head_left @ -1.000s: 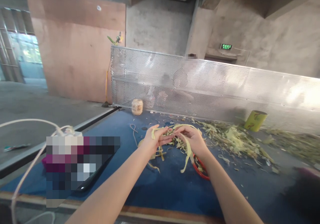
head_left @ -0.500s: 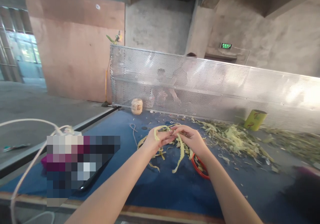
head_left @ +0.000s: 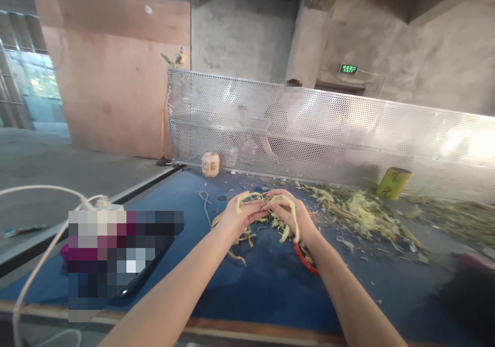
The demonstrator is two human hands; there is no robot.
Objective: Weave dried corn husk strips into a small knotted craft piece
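My left hand (head_left: 237, 217) and my right hand (head_left: 291, 214) meet fingertip to fingertip above the blue table (head_left: 263, 285). Both pinch pale yellow-green husk strips (head_left: 288, 210); one strip loops over the back of my right hand and hangs at its wrist. More loose strips (head_left: 240, 238) lie on the table under my left hand. A red ring-shaped thing (head_left: 305, 259) sits on the table, partly hidden by my right forearm.
A long heap of husk scraps (head_left: 359, 213) spreads along the table to the right. A perforated metal screen (head_left: 348, 135) stands at the table's far edge, with people behind it. A small jar (head_left: 211, 164) and a green tube (head_left: 393, 183) stand near it. A white cord (head_left: 42, 254) runs at left.
The strip that hung down from my right hand has been drawn up and now loops over the hand. Both hands stay together, slightly higher over the table.
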